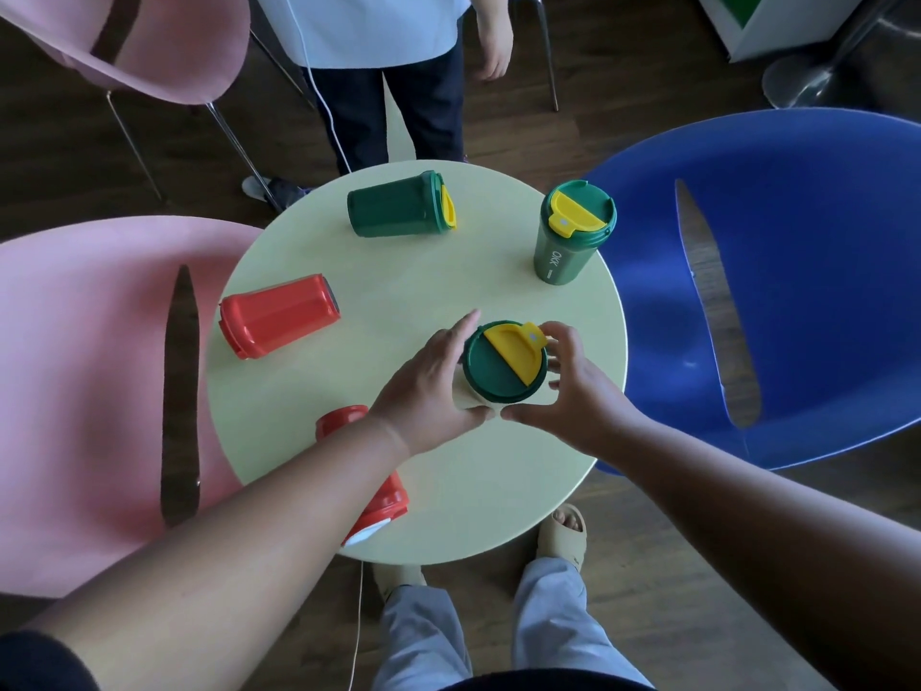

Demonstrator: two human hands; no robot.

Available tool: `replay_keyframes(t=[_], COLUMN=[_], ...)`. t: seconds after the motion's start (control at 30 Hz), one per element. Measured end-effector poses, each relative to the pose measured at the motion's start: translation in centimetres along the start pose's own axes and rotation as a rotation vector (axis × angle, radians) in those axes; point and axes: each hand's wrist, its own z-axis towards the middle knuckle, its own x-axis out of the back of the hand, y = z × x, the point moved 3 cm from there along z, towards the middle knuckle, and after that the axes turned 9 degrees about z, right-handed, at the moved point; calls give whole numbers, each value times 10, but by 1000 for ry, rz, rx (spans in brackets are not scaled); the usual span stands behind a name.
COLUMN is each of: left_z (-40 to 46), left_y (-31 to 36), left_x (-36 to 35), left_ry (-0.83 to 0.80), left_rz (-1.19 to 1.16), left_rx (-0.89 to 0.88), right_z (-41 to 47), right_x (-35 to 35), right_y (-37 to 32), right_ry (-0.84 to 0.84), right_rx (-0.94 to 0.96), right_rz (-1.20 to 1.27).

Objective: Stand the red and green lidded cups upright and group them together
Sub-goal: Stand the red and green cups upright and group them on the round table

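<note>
— Left hand (423, 386) and right hand (573, 386) cupped around upright dark-green plastic cup with yellow flip lid (503, 364), near round pale table's (448, 516) front edge?

— Yes. Set flat, release gently; then toppled red cup (279, 316), left of grip.

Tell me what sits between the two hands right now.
In the head view, an upright cup with a green lid stands between the left hand and the right hand, both gripping its sides.

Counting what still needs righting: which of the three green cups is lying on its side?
The green cup at the table's far side, its lid pointing right. The far-right green cup and the held green cup stand upright.
</note>
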Motion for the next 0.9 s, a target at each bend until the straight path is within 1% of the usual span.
replay_keyframes(t=[0.07,0.1,0.13,0.2,0.23,0.27,0.3,0.37,0.43,0.47,0.53,0.6,0.7,0.77,0.9], left_z=[-9,-15,-22,-38,-49,-61,-74,-103,-131,-143,-163,-178,-190,-194,-192], left_y=[-7,-11,-15,-22,-26,-29,-34,-45,-55,-60,-68,-72,-74,-76,-76], left_x=[7,12,18,33,40,44,46,46,42,39,31,23,6,-2,-2], left_ry=[17,33,57,94,86,66,48,45,88,106,113,70,0,20,80], left_rz=[-1,-16,-28,-6,22,53,79,108,109,102,78,32,-38,-75,-131], left_rx=[44,66,82,115,145,181,218,278,317,320,332,371,385,352,347], right_z=[-8,-13,-18,-32,-39,-43,-46,-47,-45,-41,-34,-28,-27,-28,-29], right_x=[0,0,1,-1,-4,-10,-18,-41,-69,-83,-106,-125,-147,-156,-160], right_y=[-6,-12,-22,-45,-55,-62,-67,-69,-66,-63,-58,-54,-51,-49,-47], right_ry=[7,43,91,167,169,136,73,-106,-289,-359,-447,-484,-548,-565,-510], right_rx=[-34,-1,80,332,438,502,526,477,349,278,149,69,14,5,34], right_rz=[-37,-90,-149,-217,-218,-211,-201,-211,-239,-260,-315,-378,-428,-434,-405])
